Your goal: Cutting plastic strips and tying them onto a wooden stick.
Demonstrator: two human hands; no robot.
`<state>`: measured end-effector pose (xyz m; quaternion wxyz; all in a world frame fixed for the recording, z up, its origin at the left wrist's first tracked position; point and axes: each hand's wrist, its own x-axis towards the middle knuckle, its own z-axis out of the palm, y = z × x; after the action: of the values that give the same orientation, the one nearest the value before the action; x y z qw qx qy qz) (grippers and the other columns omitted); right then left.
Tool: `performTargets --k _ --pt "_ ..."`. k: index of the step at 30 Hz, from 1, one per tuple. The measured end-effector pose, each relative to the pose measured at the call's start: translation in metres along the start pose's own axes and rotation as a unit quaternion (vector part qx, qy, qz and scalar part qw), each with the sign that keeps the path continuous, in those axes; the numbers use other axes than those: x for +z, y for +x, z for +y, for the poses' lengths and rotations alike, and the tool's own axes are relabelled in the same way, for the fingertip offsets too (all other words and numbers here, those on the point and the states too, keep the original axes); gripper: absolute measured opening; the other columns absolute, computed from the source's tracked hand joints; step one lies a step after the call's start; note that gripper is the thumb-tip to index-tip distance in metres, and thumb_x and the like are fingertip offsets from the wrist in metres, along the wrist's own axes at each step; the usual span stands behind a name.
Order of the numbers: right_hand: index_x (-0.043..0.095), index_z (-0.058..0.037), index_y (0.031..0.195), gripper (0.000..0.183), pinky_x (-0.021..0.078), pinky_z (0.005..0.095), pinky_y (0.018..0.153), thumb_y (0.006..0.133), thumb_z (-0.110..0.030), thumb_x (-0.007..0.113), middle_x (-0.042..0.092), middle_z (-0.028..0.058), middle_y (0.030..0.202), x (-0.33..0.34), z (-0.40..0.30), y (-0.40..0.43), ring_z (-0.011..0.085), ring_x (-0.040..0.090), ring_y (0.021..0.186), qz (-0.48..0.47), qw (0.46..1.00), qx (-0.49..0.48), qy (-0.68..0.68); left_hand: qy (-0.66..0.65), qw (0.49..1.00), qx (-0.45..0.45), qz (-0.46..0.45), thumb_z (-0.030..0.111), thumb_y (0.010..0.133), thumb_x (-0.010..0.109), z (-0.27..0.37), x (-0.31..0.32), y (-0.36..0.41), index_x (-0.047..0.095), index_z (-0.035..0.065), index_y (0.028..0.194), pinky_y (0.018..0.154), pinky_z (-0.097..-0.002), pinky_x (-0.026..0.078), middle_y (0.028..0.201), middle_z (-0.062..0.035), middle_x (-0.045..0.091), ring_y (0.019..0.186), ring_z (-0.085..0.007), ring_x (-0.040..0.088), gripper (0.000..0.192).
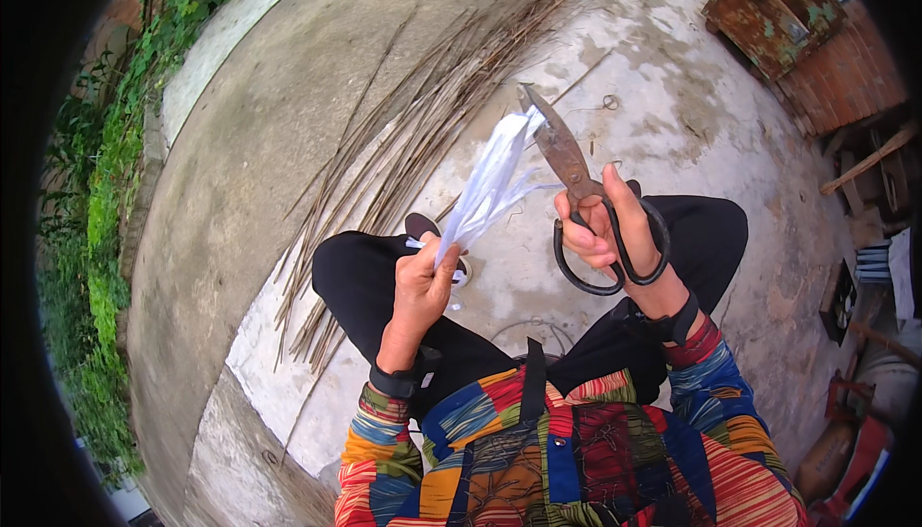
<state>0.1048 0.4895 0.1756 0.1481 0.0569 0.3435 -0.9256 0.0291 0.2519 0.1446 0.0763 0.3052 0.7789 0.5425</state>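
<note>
My left hand (425, 278) pinches the lower end of a bundle of white plastic strips (486, 174), which fans upward to the right. My right hand (612, 221) grips a pair of rusty iron scissors (565, 149) with large black looped handles. Their blades point up and to the left, across the far end of the strips. How far the blades stand apart is hard to tell, and whether they touch the plastic is unclear. Beyond my left hand, a loose heap of long thin brown sticks (432, 124) lies on the concrete.
Pale concrete (720, 188) spreads under my legs (360, 289), beside rougher grey paving (238, 138). Green plants (108, 203) border the left. A rusty metal cabinet (774, 12) stands at upper right by brickwork (846, 70). Mixed clutter, including a red metal object (861, 466), lines the right side.
</note>
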Motion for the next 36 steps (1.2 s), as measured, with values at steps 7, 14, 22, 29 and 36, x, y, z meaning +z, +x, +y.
performTargets --k 7,14,22,29,36 --pt "0.046 -0.0011 0.103 0.065 0.0284 0.0166 0.042 0.086 -0.06 0.027 0.046 0.0044 0.066 0.002 0.0 0.002 0.0067 0.037 0.053 -0.03 0.999 -0.032 -0.004 -0.005 0.998 0.0 -0.066 0.009 0.085 0.053 -0.008 0.001 -0.005 0.059 -0.0007 0.079 0.045 -0.0257 0.036 0.053 -0.0067 0.046 0.044 -0.0157 0.045 0.013" --pt "0.039 0.0009 0.121 0.069 0.0351 0.0229 0.061 0.083 -0.057 0.04 0.05 0.0103 0.09 0.007 0.006 0.001 0.0122 0.043 0.076 -0.061 0.994 -0.095 -0.003 -0.062 0.995 -0.075 0.001 0.015 0.089 0.049 -0.013 0.005 -0.014 0.059 -0.0028 0.079 0.046 -0.0218 0.033 0.054 -0.0002 0.044 0.048 -0.0061 0.041 0.023" --pt "0.045 -0.0016 0.106 0.063 0.0227 0.0153 0.04 0.087 -0.059 0.027 0.043 0.0018 0.065 0.015 0.005 -0.008 0.0033 0.029 0.05 0.0 0.999 -0.045 0.027 -0.083 0.992 -0.088 -0.014 0.018 0.09 0.048 -0.015 0.0 -0.009 0.059 -0.0037 0.08 0.048 -0.0209 0.032 0.056 0.0004 0.044 0.052 -0.0057 0.038 0.026" --pt "0.047 -0.0056 0.1 0.052 0.0219 0.0152 0.028 0.089 -0.053 0.028 0.039 -0.0012 0.056 0.0 -0.022 -0.016 0.003 0.026 0.038 0.054 0.98 -0.175 0.075 -0.204 0.963 -0.165 0.06 0.027 0.091 0.045 -0.04 -0.007 -0.024 0.059 -0.0008 0.079 0.041 -0.018 0.023 0.05 0.0061 0.039 0.043 -0.001 0.031 0.033" --pt "0.041 -0.0041 0.113 0.07 0.0379 0.0242 0.064 0.08 -0.066 0.034 0.051 0.0096 0.092 0.011 -0.014 -0.014 0.0138 0.046 0.075 -0.03 0.992 -0.103 -0.072 -0.169 0.977 -0.124 0.026 0.027 0.091 0.048 -0.01 0.014 0.005 0.061 0.0028 0.078 0.043 -0.0183 0.023 0.053 0.0091 0.035 0.047 -0.0007 0.03 0.03"
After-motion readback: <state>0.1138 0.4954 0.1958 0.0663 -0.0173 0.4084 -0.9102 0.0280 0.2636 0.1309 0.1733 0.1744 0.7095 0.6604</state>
